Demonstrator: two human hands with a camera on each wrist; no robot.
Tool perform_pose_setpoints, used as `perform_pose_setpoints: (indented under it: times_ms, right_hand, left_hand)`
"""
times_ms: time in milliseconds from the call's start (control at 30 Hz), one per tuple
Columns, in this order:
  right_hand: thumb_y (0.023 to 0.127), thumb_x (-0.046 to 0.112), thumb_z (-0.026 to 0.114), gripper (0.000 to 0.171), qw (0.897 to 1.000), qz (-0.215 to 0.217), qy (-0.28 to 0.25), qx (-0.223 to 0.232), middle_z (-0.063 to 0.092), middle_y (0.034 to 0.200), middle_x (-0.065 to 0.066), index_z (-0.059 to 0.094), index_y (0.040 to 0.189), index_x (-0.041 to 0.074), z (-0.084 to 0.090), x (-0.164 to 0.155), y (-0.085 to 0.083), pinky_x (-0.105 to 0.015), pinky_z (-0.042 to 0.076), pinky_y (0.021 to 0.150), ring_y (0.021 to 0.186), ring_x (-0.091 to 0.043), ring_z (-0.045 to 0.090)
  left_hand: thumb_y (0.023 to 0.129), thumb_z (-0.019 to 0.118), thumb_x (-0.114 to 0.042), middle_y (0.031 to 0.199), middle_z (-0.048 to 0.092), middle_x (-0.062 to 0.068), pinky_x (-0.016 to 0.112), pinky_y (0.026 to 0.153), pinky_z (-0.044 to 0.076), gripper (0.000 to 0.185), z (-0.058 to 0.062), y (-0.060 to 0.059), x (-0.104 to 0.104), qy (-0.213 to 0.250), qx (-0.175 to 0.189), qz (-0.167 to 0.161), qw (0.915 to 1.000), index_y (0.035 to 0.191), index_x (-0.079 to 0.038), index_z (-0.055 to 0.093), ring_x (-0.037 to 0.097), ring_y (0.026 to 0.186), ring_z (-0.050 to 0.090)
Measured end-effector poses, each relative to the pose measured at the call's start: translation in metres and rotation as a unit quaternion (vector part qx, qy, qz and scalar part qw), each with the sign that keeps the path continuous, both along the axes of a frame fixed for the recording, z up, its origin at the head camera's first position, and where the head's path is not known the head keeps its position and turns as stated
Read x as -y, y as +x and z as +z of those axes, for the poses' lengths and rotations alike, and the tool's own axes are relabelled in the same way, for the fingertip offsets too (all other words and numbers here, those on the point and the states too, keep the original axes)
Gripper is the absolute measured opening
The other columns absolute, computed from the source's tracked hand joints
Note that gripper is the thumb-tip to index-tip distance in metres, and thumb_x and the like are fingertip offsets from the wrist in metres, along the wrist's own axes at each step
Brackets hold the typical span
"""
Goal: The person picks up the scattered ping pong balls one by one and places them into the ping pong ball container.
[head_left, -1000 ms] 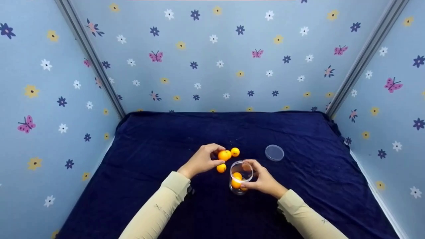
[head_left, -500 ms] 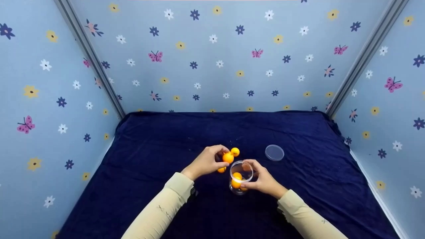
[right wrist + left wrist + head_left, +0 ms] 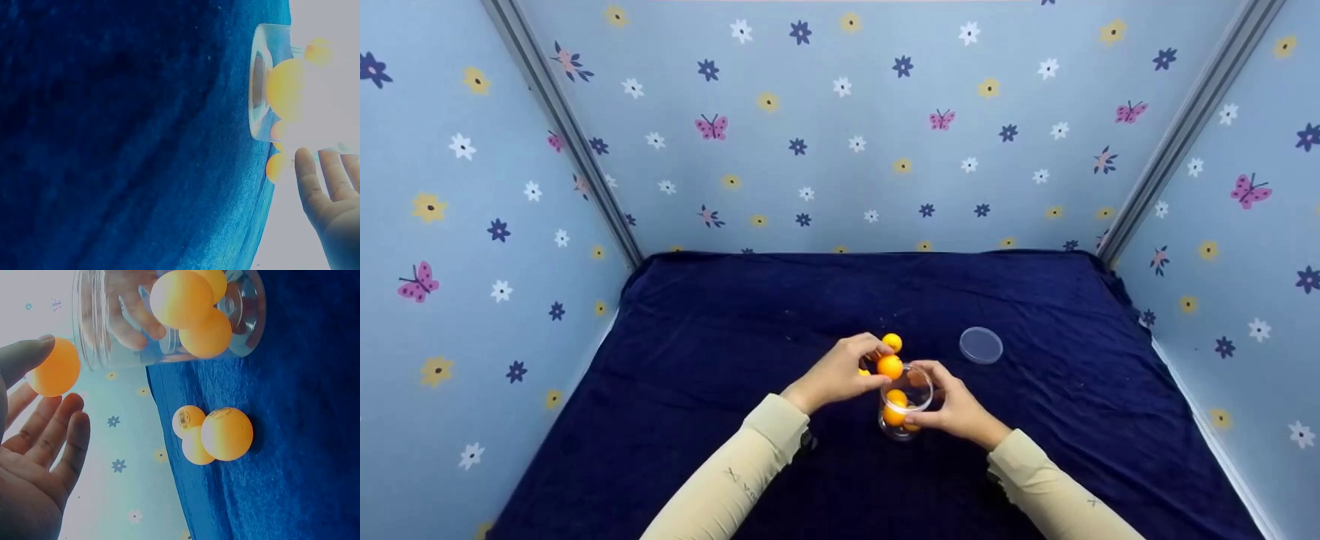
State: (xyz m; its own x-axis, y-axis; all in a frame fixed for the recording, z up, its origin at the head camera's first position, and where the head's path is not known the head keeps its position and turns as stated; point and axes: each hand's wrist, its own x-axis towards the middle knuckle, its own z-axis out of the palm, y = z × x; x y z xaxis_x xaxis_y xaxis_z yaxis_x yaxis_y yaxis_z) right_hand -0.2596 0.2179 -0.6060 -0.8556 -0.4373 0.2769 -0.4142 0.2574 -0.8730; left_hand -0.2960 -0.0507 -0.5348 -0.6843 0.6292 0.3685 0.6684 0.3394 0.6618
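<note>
left hand moved ball over jar (balls inside)

Clear glossy plastic jar, smooth matt orange balls, soft dark-blue cloth.

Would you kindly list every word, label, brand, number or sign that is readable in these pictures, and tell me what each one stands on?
No text can be read anywhere.
Small dark stamp on one orange ball lying on the blue cloth: too blurred to read.
Faint mark on the nearer ball beside it: too small to read.
Clear jar, its lid and the ball in the left hand: no lettering visible.
Wall panels: only printed flowers and butterflies.
</note>
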Motion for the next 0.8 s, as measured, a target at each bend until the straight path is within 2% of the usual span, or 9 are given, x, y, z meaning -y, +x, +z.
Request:
perform_pose_setpoints:
  times_ms: [300,567,800]
  right_hand:
    - [0.081,0.011,0.097,0.078,1.0,-0.002,0.001,-0.007,0.071,0.139,-0.018,0.055,0.147,0.001,-0.001,0.0,0.0,-0.051,0.065,0.095,0.124,-0.043,0.069]
    - [0.081,0.012,0.096,0.078,1.0,-0.005,0.007,-0.013,0.069,0.141,-0.018,0.056,0.147,0.001,-0.002,-0.001,0.0,-0.052,0.065,0.091,0.12,-0.041,0.07]
    - [0.082,0.012,0.097,0.078,1.0,-0.002,0.004,-0.013,0.069,0.14,-0.017,0.056,0.147,0.003,-0.001,0.0,0.0,-0.051,0.066,0.091,0.119,-0.04,0.07]
  left_hand:
    - [0.091,0.09,-0.015,0.11,0.075,0.01,0.033,0.094,0.062,0.033,-0.001,0.003,-0.01,-0.029,-0.016,0.01,0.9994,0.119,-0.004,0.077,0.026,0.102,0.074]
    - [0.091,0.089,-0.019,0.113,0.076,0.01,0.045,0.097,0.061,0.032,-0.006,0.002,-0.016,-0.049,-0.014,0.012,0.9986,0.118,-0.006,0.078,0.032,0.105,0.075]
    - [0.092,0.089,-0.022,0.115,0.077,0.006,0.04,0.1,0.059,0.032,-0.01,0.001,-0.02,-0.078,-0.018,0.028,0.9964,0.12,-0.01,0.078,0.022,0.108,0.07]
